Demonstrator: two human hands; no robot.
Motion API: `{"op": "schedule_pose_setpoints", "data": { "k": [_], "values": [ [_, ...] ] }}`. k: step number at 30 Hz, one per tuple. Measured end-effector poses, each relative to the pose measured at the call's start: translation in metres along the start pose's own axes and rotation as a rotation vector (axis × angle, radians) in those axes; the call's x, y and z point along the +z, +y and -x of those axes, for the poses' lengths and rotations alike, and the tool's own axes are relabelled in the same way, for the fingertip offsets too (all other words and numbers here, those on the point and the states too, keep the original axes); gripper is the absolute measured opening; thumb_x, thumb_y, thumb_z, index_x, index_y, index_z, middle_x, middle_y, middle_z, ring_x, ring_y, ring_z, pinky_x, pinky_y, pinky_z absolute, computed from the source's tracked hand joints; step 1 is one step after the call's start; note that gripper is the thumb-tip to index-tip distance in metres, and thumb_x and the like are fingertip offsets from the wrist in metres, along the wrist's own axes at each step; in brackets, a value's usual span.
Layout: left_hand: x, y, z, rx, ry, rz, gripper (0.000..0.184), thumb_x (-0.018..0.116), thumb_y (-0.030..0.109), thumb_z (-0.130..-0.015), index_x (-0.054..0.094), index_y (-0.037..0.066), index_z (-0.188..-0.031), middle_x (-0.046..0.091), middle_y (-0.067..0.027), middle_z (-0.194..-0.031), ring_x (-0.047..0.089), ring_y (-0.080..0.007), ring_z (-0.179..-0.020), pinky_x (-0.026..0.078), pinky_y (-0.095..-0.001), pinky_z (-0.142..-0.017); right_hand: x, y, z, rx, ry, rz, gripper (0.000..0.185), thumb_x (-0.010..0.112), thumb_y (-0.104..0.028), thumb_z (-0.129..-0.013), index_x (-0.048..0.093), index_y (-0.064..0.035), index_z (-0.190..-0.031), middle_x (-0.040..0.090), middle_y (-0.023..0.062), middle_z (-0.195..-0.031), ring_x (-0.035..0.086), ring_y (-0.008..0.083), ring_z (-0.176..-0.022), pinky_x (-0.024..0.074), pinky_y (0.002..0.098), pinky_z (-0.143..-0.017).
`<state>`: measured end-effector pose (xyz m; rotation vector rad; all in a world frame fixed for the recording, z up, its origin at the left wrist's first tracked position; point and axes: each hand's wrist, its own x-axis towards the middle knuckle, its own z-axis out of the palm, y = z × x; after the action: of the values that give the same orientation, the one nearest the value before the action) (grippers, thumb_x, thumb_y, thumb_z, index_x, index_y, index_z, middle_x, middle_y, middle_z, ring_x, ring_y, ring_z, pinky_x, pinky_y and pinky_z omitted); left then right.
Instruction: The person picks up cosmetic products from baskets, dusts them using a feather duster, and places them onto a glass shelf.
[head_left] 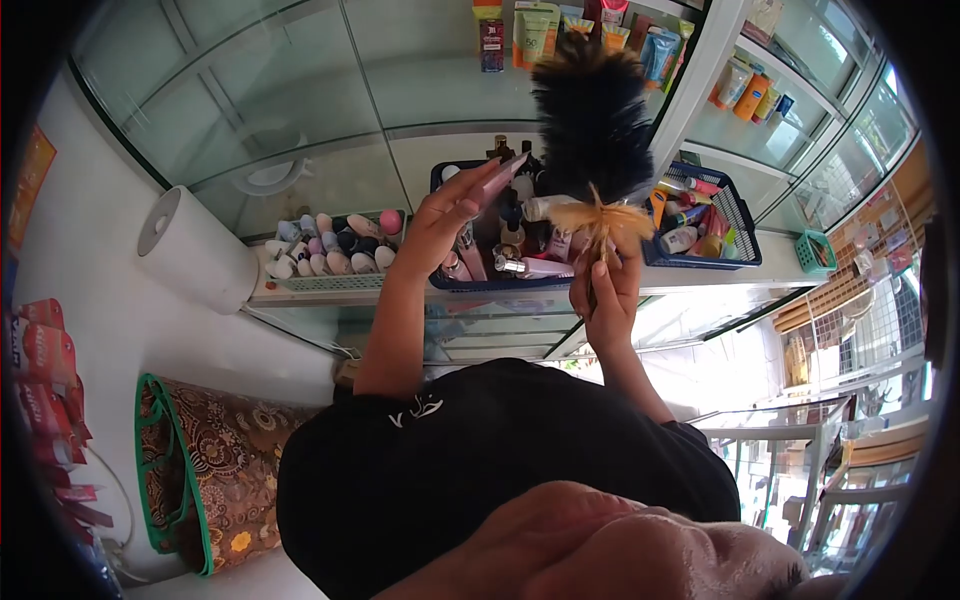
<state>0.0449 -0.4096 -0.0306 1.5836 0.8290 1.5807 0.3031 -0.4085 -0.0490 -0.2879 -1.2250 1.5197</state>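
My right hand (610,285) is closed around the handle of a feather duster (592,115), its black feathers pointing up and a tan tuft at their base. In my left hand (440,220) is a slim pinkish bottle (497,180), held tilted between fingers and thumb. Both hands are over a dark blue basket (480,287) on the glass counter. Bottles and tubes crowd that basket, among them a pink bottle (535,268) with a silvery cap lying on its side. The duster hides part of the basket's contents.
A pale green basket (330,284) of roll-on bottles stands to the left, beside a white cylinder (190,245). Another blue basket (740,225) of tubes is at right, near a small green basket (817,253). Glass shelves behind hold sunscreen pouches (537,35). A patterned bag (230,460) stands lower left.
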Motion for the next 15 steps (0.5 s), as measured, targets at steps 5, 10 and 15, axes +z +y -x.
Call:
{"op": "schedule_pose_setpoints", "data": {
  "k": [5,10,15],
  "values": [
    [-0.004,-0.025,-0.003,0.14,0.187,-0.468,0.053,0.058,0.031,-0.095,0.048,0.003,-0.139,0.053,-0.0095,-0.134,0.048,-0.0178,-0.125,0.033,-0.0315,-0.106,-0.014,-0.021,0.018,0.195,-0.443,0.097,0.039,0.051,-0.005,-0.098,0.04,-0.0043,-0.135,0.055,0.009,-0.104,0.052,0.0077,-0.075,0.0436,0.0228,-0.065],
    [0.002,-0.007,0.017,-0.032,0.145,-0.416,0.047,0.058,0.023,-0.095,0.049,0.003,-0.137,0.054,-0.0091,-0.133,0.049,-0.0182,-0.123,0.036,-0.0317,-0.104,-0.006,-0.045,0.02,0.253,-0.616,0.312,0.04,0.057,-0.006,-0.094,0.046,-0.0019,-0.133,0.056,0.0063,-0.099,0.056,0.0117,-0.09,0.0436,0.0262,-0.079],
    [0.012,0.002,0.018,-0.005,0.047,-0.163,0.041,0.058,0.013,-0.094,0.052,0.002,-0.133,0.055,-0.0089,-0.128,0.052,-0.0185,-0.118,0.04,-0.0324,-0.099,-0.028,-0.029,0.024,0.164,-0.292,0.017,0.046,0.048,-0.008,-0.098,0.031,-0.0023,-0.14,0.054,0.01,-0.092,0.038,0.0058,-0.051,0.0339,0.0199,-0.047]
  ]
}}
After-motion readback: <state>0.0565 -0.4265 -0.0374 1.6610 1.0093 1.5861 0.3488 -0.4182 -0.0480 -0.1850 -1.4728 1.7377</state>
